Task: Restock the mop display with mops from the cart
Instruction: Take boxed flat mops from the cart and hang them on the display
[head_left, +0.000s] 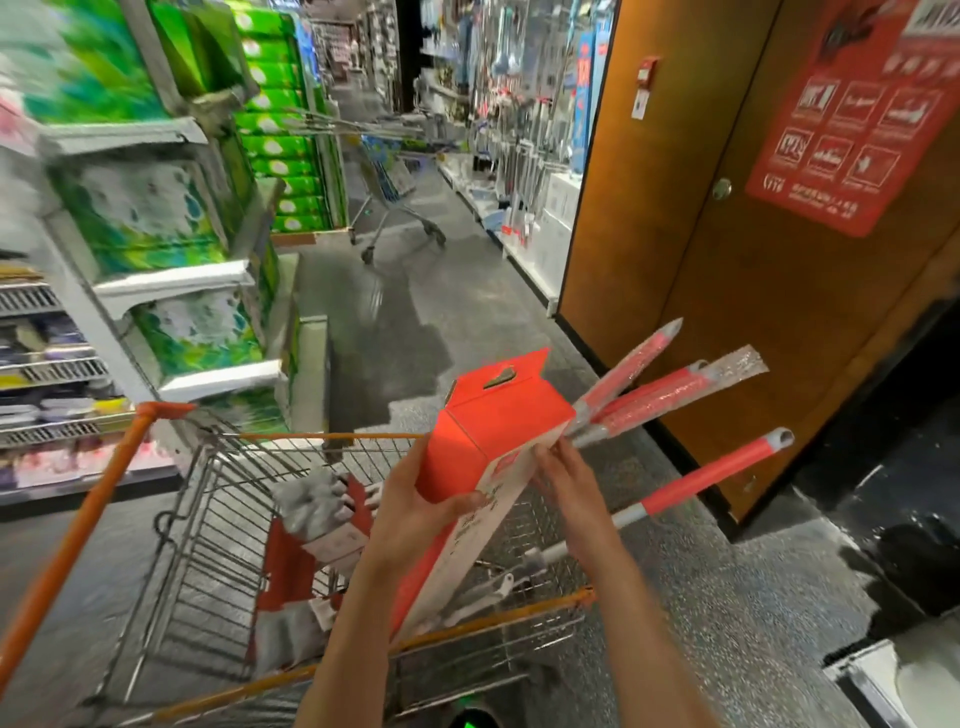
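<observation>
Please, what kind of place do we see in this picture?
Most likely an aisle of a supermarket or household goods shop. Shelves at the left carry stacked green packs, a wall of hanging cleaning tools lines the right, and a wire shopping cart with an orange handle holds red mops.

Green tissue packs (150, 218) filled the white shelves (176, 283) at nine to ten o'clock, with more stacked green boxes (280, 150) at eleven. A second trolley (395, 208) stood on the grey floor (395, 322) well up the aisle at twelve o'clock. A brown door (727, 270) took up two to three o'clock; it carried a round knob (722, 188) and a red poster (857, 114) with white print too blurred to read. A small red alarm box (648, 69) sat on the door at one o'clock, a white label just below it. Wire racks (47, 369) of blurred packets lay at eight o'clock
</observation>
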